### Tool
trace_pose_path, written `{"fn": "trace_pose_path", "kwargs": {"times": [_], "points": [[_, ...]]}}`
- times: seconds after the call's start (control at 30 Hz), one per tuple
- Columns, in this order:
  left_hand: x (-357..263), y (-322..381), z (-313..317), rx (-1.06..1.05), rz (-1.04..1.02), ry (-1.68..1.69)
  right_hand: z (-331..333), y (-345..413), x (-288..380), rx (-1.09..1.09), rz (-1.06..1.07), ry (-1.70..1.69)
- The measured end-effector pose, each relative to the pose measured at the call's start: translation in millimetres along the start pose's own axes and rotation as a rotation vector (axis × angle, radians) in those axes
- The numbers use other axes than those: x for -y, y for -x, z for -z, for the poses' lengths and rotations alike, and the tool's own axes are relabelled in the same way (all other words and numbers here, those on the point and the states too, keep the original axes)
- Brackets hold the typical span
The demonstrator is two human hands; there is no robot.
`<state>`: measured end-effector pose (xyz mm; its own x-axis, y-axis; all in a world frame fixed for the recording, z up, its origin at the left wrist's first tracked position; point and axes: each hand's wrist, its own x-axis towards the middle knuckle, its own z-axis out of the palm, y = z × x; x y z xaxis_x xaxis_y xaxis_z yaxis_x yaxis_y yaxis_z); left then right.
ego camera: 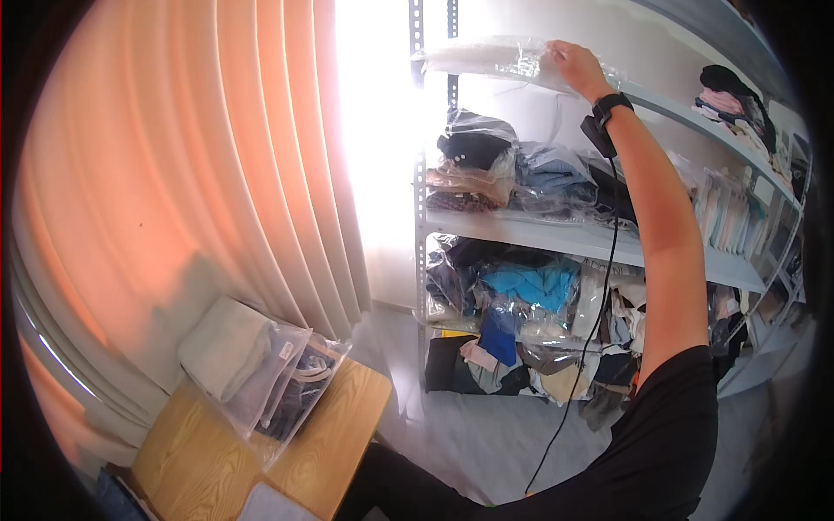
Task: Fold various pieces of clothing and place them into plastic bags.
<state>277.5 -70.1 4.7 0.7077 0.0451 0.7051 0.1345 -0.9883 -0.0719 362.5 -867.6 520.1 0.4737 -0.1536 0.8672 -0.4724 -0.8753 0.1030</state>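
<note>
My right hand reaches up to the top shelf of a metal rack. Its fingers are closed on the edge of a stack of clear plastic bags, which lies along the shelf board. A black strap with a small device sits around the right wrist, and a black cable hangs from it. My left hand is out of view. Below the hand, the middle shelf carries folded clothes in clear bags, among them a grey-blue bundle and a black one.
A wooden table at lower left holds clear zip bags with folded garments. Peach curtains hang beside it. Lower shelves hold bagged clothes, including a bright blue garment. A folded clothes pile sits on the upper right shelf.
</note>
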Motion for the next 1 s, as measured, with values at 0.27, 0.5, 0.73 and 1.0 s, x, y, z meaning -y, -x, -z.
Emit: {"fn": "trace_pose_path", "kwargs": {"times": [0.27, 0.5, 0.73, 1.0], "points": [[-9, -6, 1, -0.02, 0.049, 0.023, 20, 12, 44, -0.665, -0.066, -0.267], [0, 9, -17, -0.015, 0.089, 0.026, 77, 107, 134, -0.727, 0.332, 0.023], [8, 24, -5, 0.048, 0.166, 0.136, 81, 252, 277, -0.362, 0.635, -0.373], [33, -14, 45, 0.086, 0.609, 1.043, 54, 384, 468, 0.017, 0.725, -1.183]]}}
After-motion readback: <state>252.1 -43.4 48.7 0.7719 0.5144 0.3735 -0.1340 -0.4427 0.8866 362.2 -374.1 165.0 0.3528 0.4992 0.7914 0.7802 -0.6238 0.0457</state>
